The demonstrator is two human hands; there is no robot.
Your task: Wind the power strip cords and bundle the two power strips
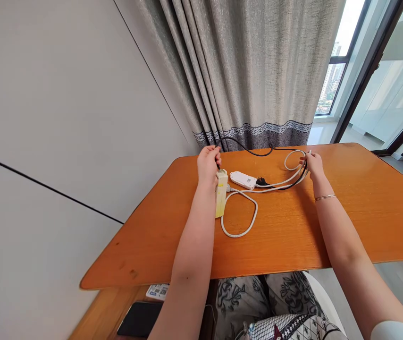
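My left hand [208,163] is closed around a black cable [246,148], just above the end of a yellowed power strip [220,198]. The black cable runs from it along the far side of the table towards the right. Fingers pinched, my right hand [313,165] grips a bundle of white and black cables. To the right of the yellowed strip lies a white power strip [243,180], with a black plug [262,182] by its right end. A white cable [257,210] makes a loop on the table beside the yellowed strip.
The orange wooden table [275,241] stands against a pale wall [63,118] on the left. A grey curtain [258,71] hangs behind it. Below its near left edge lie a dark phone [139,318] and a printed card [157,291]. A glass door [385,89] is at right.
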